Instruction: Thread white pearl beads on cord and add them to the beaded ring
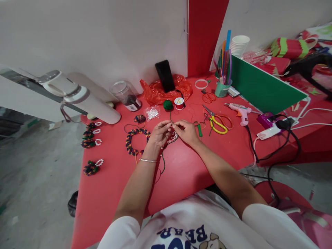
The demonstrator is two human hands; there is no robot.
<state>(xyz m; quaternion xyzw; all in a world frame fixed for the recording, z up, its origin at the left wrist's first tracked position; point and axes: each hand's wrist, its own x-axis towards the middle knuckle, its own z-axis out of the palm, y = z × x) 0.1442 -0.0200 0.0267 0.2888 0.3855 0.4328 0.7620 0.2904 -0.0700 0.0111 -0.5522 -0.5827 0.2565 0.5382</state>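
Note:
My left hand (pixel 161 134) and my right hand (pixel 186 132) meet over the middle of the red table, fingertips pinched close together. A green yarn strand (pixel 170 116) runs from a green yarn ball (pixel 168 104) into both pinches; the exact spot they grip is too small to make out. Below the fingers hangs a string of white beads (pixel 173 138), partly hidden by my left hand. A loose green yarn tail (pixel 163 163) lies nearer to me. Beside my left wrist rests a multicoloured braided yarn ring (pixel 129 140), its right side covered by that hand.
Yellow-handled scissors (pixel 217 125), a pink glue gun (pixel 242 112) and a power strip (pixel 269 131) lie to the right. A bag of beads (pixel 152 112) and a red thread spool (pixel 178 103) are behind. Several beaded yarn pieces (pixel 90 168) line the left edge near a tumbler (pixel 95 105).

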